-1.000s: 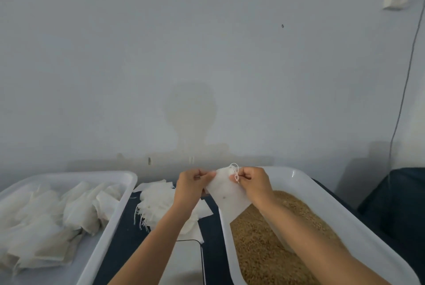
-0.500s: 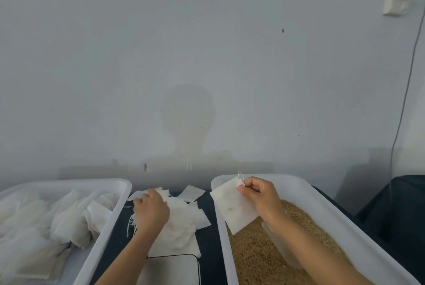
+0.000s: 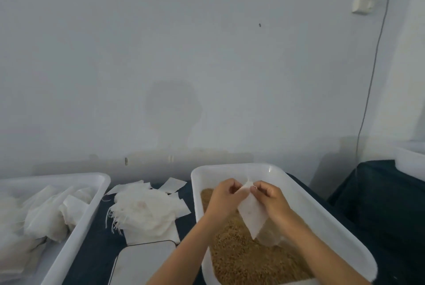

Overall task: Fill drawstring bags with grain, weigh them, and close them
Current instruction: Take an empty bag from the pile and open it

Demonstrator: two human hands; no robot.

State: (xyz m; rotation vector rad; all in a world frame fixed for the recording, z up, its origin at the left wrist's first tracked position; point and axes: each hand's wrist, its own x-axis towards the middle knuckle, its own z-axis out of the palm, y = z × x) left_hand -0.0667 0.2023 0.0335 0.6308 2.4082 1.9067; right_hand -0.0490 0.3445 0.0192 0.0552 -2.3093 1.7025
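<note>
Pale wall behind, both hands (image 3: 249, 195) pinch an empty bag (image 3: 253, 212) over the grain tray (image 3: 322, 213) at lower right. Spreading its mouth wide first should keep grain (image 3: 241, 259) from spilling.

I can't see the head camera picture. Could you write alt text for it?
Two bare hands, left hand and right hand, pinch the top of a flat white drawstring bag over a white tray of brown grain. To the left lie a pile of empty bags and another tray of bags.
</note>
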